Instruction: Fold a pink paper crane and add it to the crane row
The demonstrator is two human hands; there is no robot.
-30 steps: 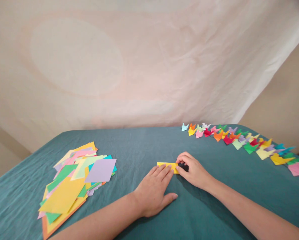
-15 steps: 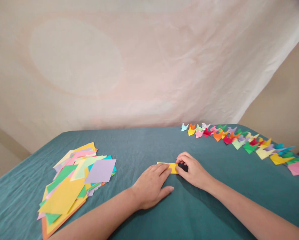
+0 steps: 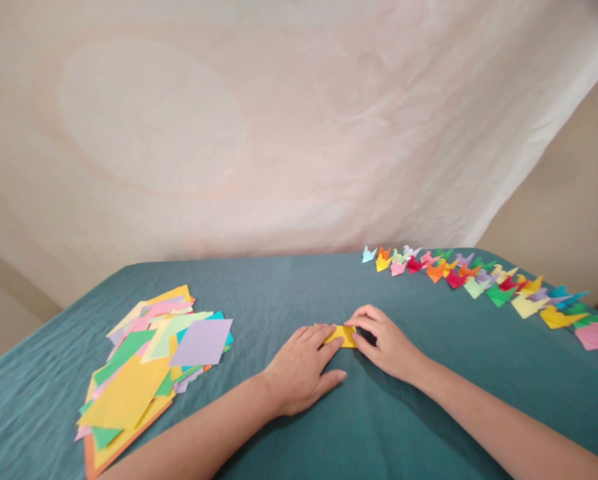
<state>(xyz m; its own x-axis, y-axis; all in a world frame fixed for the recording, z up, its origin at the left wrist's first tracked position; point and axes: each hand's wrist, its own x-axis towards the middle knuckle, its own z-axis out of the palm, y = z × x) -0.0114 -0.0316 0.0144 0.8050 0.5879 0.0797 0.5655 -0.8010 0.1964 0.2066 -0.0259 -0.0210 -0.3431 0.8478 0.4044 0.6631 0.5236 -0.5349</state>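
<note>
A small yellow folded paper [image 3: 346, 339] lies flat on the cloth between my hands. Stretched out, my left hand [image 3: 306, 370] rests its fingertips on the paper's left part and hides it; the thumb lies apart on the cloth. At the right end, my right hand [image 3: 379, 340] pinches the paper, index finger on the far edge and thumb at the near corner. A dark shadow fills the gap inside that hand's curled fingers.
Loose coloured paper sheets lie piled at the left, with a lilac sheet [image 3: 201, 342] and a yellow sheet [image 3: 129, 393] on top. Rows of small folded paper birds, including a pink bird [image 3: 596, 337], line the right side of the green tablecloth [image 3: 279, 287]. Behind hangs a pale curtain [image 3: 289, 133].
My right index finger has slid slightly left along the paper's far edge. The left hand stays almost in place on the paper.
</note>
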